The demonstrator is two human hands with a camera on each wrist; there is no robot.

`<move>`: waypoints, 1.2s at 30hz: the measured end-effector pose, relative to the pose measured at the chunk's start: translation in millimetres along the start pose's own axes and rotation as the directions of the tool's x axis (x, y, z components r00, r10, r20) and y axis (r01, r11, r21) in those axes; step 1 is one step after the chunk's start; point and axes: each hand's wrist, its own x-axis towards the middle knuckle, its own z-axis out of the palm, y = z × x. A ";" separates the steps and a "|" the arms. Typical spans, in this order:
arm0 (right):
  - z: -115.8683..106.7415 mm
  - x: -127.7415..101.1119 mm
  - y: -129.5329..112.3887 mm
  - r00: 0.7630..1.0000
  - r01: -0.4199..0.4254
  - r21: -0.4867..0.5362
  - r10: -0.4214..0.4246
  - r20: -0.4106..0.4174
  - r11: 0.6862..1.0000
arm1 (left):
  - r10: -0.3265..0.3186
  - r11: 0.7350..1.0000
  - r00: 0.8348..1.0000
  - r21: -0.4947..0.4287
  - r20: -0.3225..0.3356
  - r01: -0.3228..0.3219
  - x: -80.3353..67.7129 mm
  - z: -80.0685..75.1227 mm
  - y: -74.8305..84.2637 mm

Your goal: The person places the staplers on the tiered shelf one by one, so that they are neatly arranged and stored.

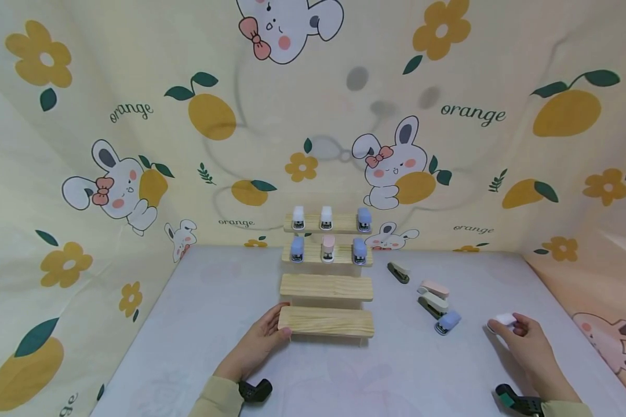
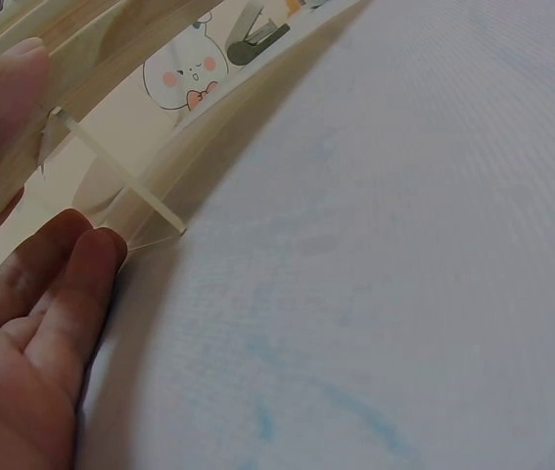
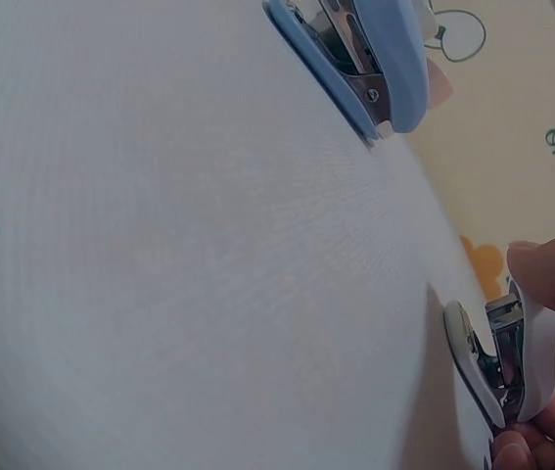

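Observation:
My left hand (image 1: pixel 261 337) grips the left end of the lowest plank (image 1: pixel 326 322) of a tiered wooden display stand, its thumb (image 2: pixel 8 93) lying on the wood. At the far right, my right hand (image 1: pixel 531 341) pinches a white mini stapler (image 3: pixel 539 357) between thumb and fingers, at or just above the tabletop. Left of that hand, a blue stapler (image 1: pixel 447 322) sits on the table. Behind it lie a white-and-dark-green stapler (image 1: pixel 434 303) and a pink one (image 1: pixel 435 288), close together.
The stand's top plank (image 1: pixel 344 225) bears two white staplers and a blue one. On the second plank (image 1: pixel 313 255) stand a pink stapler (image 1: pixel 328 248) and two blue ones. Another dark green stapler (image 1: pixel 398 273) lies right of the stand. A patterned cloth (image 1: pixel 302 104) hangs behind.

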 end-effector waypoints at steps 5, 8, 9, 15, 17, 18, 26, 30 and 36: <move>0.4 0.9 -0.1 1.000 -0.006 -0.010 0.006 -0.007 1.000 | -0.003 1.000 1.000 -0.001 -0.003 0.003 -0.2 0.0 0.9; 1.0 0.4 -0.7 1.000 -0.009 -0.012 0.009 -0.012 1.000 | -0.004 1.000 1.000 -0.002 -0.007 0.004 -0.1 0.0 0.7; 1.2 0.2 -0.7 1.000 -0.009 -0.010 0.009 -0.014 1.000 | -0.002 1.000 1.000 -0.002 -0.007 0.002 -0.1 0.0 0.5; 2.7 -2.0 -1.3 1.000 0.000 -0.007 -0.001 -0.022 1.000 | -0.002 1.000 1.000 -0.014 -0.005 0.002 0.5 0.2 -0.6; 3.1 -2.0 -1.6 1.000 -0.004 -0.003 0.004 -0.022 1.000 | -0.003 1.000 1.000 -0.014 -0.004 0.003 0.8 0.1 -1.0; 2.9 -1.4 -1.8 1.000 -0.009 0.000 0.009 -0.020 1.000 | -0.001 1.000 1.000 -0.015 -0.004 0.001 0.9 0.1 -1.2; -7.4 -9.1 -11.8 0.999 -0.027 -0.016 0.027 0.024 1.000 | 0.004 1.000 1.000 -0.012 0.005 -0.004 1.2 0.6 -1.4; -10.8 -23.8 -27.9 0.998 0.052 0.001 -0.052 0.037 0.999 | 0.002 1.000 1.000 -0.020 0.009 -0.002 1.3 0.3 -1.3; 5.0 -52.8 -60.2 0.944 0.323 -0.072 -0.327 -0.043 0.944 | 0.005 1.000 1.000 -0.016 0.004 -0.004 1.0 -0.1 -0.4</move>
